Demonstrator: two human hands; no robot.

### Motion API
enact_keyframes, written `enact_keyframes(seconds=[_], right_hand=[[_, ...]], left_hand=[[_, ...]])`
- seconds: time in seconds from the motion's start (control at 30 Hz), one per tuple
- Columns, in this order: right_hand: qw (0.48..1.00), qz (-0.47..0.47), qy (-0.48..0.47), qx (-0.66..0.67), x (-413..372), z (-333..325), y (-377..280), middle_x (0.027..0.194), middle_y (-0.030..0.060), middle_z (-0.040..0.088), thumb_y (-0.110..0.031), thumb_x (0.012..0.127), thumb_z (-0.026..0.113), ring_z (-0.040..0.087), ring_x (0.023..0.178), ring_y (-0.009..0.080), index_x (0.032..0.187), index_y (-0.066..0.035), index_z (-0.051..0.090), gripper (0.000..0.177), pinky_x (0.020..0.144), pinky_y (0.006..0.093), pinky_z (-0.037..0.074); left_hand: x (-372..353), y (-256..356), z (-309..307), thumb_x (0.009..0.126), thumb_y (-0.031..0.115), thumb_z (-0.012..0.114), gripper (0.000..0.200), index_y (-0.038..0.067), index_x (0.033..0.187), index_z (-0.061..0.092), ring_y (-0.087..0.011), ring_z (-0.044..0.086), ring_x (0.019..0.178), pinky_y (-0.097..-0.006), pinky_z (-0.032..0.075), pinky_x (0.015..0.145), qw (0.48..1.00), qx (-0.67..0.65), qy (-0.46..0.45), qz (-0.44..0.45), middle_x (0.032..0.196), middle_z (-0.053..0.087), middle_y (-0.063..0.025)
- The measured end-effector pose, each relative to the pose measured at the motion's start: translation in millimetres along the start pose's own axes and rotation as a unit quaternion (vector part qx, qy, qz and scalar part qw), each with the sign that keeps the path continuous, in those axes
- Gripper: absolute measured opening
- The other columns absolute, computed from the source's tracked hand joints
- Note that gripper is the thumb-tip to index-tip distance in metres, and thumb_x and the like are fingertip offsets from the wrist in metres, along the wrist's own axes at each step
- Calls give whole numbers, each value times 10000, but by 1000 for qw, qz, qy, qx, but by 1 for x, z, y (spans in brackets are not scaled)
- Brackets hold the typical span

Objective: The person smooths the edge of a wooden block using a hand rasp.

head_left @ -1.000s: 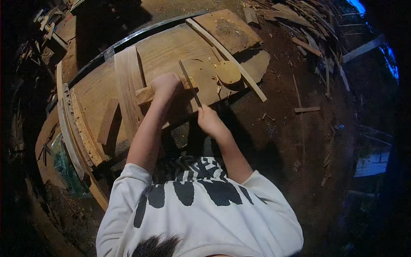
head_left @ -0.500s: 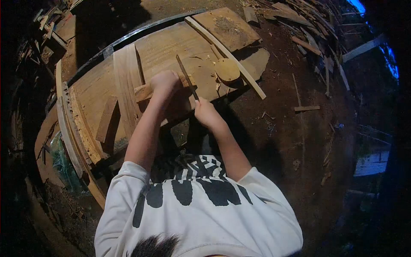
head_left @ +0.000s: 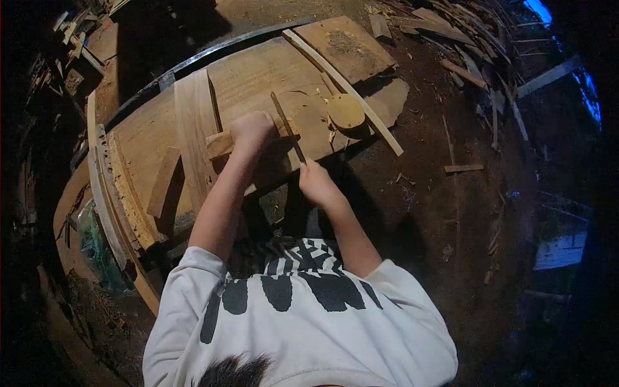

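Observation:
My left hand (head_left: 253,129) is closed over a short wooden block (head_left: 220,146) on the plywood-topped workbench (head_left: 248,68), pressing it down. My right hand (head_left: 316,183) grips the near end of a long, narrow, dark-bladed tool (head_left: 282,114). Its blade lies across the block near the right end, just right of my left hand, and points away from me. Whether it is a saw or a file I cannot tell. The grip itself is hidden inside my right hand. To the right of the blade lies a rounded wooden piece (head_left: 346,111) with wood shavings beside it.
A pale board (head_left: 191,113) and a thick wood offcut (head_left: 164,182) lie left of the block. A long thin strip (head_left: 380,127) crosses the bench's right side and overhangs its edge. Scrap wood (head_left: 448,35) is heaped at back right. Long planks (head_left: 106,187) line the left end.
The blade and my right hand have drawn slightly toward me. My left hand stays on the block. The whole view has shifted a little.

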State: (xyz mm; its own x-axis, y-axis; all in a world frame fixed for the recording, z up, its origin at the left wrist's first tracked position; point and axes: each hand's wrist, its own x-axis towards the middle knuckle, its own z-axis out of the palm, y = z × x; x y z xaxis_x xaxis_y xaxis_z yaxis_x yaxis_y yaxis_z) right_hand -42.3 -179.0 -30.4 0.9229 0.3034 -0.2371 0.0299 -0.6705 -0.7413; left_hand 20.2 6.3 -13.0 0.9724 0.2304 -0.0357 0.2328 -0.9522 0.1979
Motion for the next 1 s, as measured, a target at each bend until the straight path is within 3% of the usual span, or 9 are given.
enact_keyframes(seconds=[0.13,0.23,0.3,0.47,0.53,0.6,0.77,0.93,1.0], right_hand=[[1000,-18,-11,8,15,-3,-16,869,311,571,-210,915,402,526,879,490,925,41,509,273,749,523,433],[998,-47,31,9,-11,5,4,865,311,569,-207,915,405,523,881,488,929,29,514,260,741,521,435],[999,24,-18,12,-45,-8,3,865,308,568,-201,917,406,522,881,486,944,14,513,242,729,515,438],[998,49,-19,32,-77,-17,10,868,303,569,-190,918,401,522,884,485,969,10,512,235,718,509,436],[999,36,-17,25,-56,-12,9,879,292,575,-198,921,402,530,888,473,970,17,522,251,730,489,438],[1000,-5,3,22,-22,-3,8,897,286,580,-207,922,402,536,900,461,958,26,535,270,748,474,440],[999,-38,-4,-3,17,-3,-14,899,304,571,-188,911,408,521,904,482,984,15,522,245,745,518,433],[999,38,-33,-7,-43,-11,4,936,295,569,-201,919,391,515,931,476,1015,7,510,258,770,523,428],[998,48,-36,1,-63,-17,5,941,293,569,-199,920,387,514,935,476,1020,0,510,254,771,524,427]], left_hand=[[3,-1,4,880,294,351,433,45,749,681,-348,652,694,-466,504,596,1000,0,18,-11,772,662,-169],[10,-2,7,863,255,378,358,82,851,691,-316,657,800,-447,514,661,998,32,-40,-27,876,672,-139],[6,1,-1,866,265,369,372,81,846,692,-318,655,809,-447,513,671,998,6,-39,-47,871,673,-141],[4,3,-4,862,258,377,360,87,847,693,-316,659,776,-448,514,656,997,-3,-38,-65,842,674,-142],[0,3,-6,858,253,385,349,90,850,693,-317,660,762,-445,516,651,998,-2,-33,-56,833,673,-142],[-5,2,-9,871,309,360,429,42,796,687,-352,647,766,-450,503,664,1000,-6,11,18,807,661,-175],[-4,5,-12,864,303,372,413,42,795,685,-345,647,776,-454,504,670,1000,-14,-9,-15,821,660,-177],[3,-2,-5,858,303,379,402,50,803,687,-337,650,778,-447,506,660,999,14,-29,18,829,662,-173],[-1,4,-19,818,198,462,271,62,897,684,-310,658,831,-428,519,660,998,13,-63,4,901,669,-152]])
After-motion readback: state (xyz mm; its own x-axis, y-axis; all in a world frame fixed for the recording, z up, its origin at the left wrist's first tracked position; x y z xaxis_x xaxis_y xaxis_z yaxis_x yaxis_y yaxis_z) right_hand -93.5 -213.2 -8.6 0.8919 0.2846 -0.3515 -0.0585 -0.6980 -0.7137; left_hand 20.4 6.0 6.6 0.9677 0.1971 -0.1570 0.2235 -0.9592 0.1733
